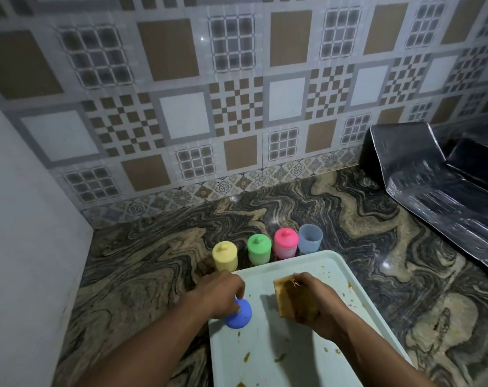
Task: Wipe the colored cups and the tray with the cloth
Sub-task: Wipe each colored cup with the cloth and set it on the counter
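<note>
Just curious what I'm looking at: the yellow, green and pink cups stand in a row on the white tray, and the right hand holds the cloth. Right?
Not quite. The head view shows the yellow cup, green cup and pink cup in a row on the countertop beyond the tray, not on it. The right hand does hold the cloth.

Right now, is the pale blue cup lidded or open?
Open: no knobbed lid on the pale blue cup; the left hand holds a blue lid.

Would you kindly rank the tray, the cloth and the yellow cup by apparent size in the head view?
Tray, clearly largest.
Cloth and yellow cup look alike; the cloth is nearer and partly hidden, so unranked.
</note>
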`<control>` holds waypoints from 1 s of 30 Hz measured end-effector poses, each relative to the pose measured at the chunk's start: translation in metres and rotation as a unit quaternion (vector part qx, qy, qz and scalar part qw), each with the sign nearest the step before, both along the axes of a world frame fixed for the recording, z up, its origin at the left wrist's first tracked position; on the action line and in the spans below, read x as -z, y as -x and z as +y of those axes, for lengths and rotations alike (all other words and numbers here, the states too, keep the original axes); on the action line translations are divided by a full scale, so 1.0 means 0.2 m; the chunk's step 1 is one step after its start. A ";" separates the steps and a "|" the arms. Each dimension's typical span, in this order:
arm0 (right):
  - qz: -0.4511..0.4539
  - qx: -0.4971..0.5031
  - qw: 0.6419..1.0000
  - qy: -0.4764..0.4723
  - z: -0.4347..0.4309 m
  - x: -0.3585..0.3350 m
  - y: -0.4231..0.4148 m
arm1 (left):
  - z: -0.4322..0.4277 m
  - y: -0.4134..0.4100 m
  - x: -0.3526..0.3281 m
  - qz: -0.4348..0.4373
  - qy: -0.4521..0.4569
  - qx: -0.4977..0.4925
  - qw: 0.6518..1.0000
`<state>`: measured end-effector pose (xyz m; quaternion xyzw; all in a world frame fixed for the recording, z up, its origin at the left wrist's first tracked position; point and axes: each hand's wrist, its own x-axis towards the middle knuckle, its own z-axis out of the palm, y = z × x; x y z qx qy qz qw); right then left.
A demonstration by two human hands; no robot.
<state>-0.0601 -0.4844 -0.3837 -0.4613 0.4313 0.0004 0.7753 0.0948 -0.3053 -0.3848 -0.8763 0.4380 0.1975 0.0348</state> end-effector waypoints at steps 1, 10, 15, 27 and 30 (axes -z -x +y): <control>0.007 -0.007 1.000 0.007 0.01 0.01 0.00 | 0.00 0.01 0.00 -0.009 0.000 0.000 1.000; -0.038 -0.088 0.981 0.168 0.08 0.02 -0.02 | 0.01 0.06 0.05 -0.038 0.036 -0.004 0.999; -0.093 -0.145 0.876 0.450 0.12 0.12 -0.03 | -0.02 0.06 0.03 -0.015 0.171 -0.084 0.982; -0.216 -0.243 0.593 0.737 0.15 0.25 0.03 | -0.12 0.07 -0.04 -0.042 0.313 -0.160 0.935; -0.215 -0.143 0.724 0.639 0.16 0.23 0.04 | -0.13 0.07 -0.06 -0.020 0.350 -0.206 0.914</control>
